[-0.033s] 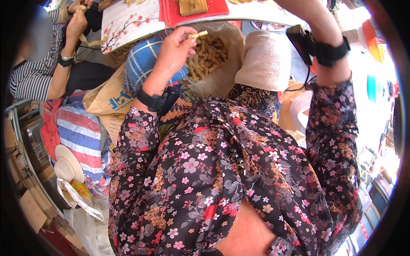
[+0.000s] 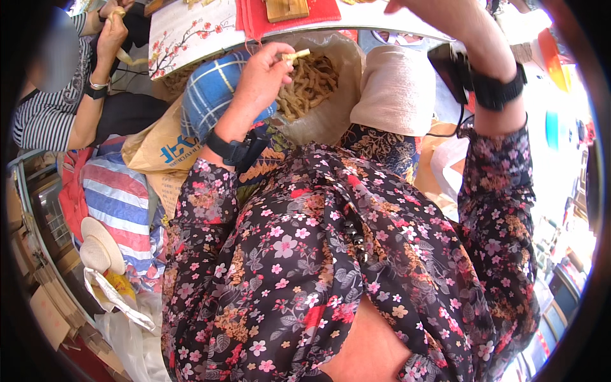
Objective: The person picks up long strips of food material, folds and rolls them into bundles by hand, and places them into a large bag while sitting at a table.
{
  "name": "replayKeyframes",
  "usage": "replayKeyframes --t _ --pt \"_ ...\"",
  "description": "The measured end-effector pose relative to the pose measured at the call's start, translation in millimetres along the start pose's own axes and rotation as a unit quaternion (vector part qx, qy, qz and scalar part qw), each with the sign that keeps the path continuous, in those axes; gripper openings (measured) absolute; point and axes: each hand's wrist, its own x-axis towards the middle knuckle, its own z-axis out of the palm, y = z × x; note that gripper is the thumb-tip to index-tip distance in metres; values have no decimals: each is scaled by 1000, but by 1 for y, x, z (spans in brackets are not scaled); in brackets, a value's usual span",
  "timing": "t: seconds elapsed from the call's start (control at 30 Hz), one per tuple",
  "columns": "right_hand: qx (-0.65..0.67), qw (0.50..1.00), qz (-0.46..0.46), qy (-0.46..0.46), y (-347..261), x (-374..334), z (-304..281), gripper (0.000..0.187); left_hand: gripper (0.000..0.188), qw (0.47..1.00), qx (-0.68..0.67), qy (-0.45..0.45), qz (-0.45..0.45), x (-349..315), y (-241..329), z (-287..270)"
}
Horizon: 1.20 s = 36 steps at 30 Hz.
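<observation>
My left hand (image 2: 262,73) is closed, with a short pale yellow strip (image 2: 296,55) pinched between thumb and fingers. It hovers over the left side of an open whitish sack (image 2: 351,63) full of tan, twisted pieces (image 2: 312,83). I cannot make out exactly what the strip is. At the top edge, my right hand (image 2: 439,14) reaches over the table's near right edge. Most of its fingers are cut off by the frame, so its grip is hidden. Beyond the sack, a wooden block (image 2: 286,9) lies on a red cloth (image 2: 328,11).
The white table (image 2: 184,32) has a painted blossom branch. Blue checked cloth (image 2: 213,89) and a cream towel (image 2: 394,89) cover my knees beside the sack. To the left, a person in a striped top (image 2: 48,121) handles a pale strip. A brown paper bag (image 2: 153,143) lies nearby.
My right hand has come slightly lower and left, so a fingertip now shows at the top edge. My left hand keeps hold of the strip, almost unmoved.
</observation>
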Motion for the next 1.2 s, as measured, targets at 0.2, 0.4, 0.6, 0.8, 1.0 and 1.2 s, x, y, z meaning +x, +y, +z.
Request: replayKeyframes --t 0.2,0.4,0.6,0.8,1.0,1.2 --pt "-64 994 -75 -54 68 13 109 22 38 966 257 9 35 6 -77 15" --pt "-334 913 -86 -218 224 49 212 21 49 913 363 -184 -26 -23 -58 72" --pt "-323 936 63 -122 282 42 232 25 23 801 476 -357 -69 -39 -57 68" --pt "-367 915 98 -132 291 38 238 36 26 886 315 -340 -14 -62 -23 27" --pt "-300 933 51 -191 281 33 231 31 21 874 320 -365 -27 -62 -22 36" --pt "-177 942 -178 -223 228 33 235 23 26 852 385 -355 -20 -49 -34 40"
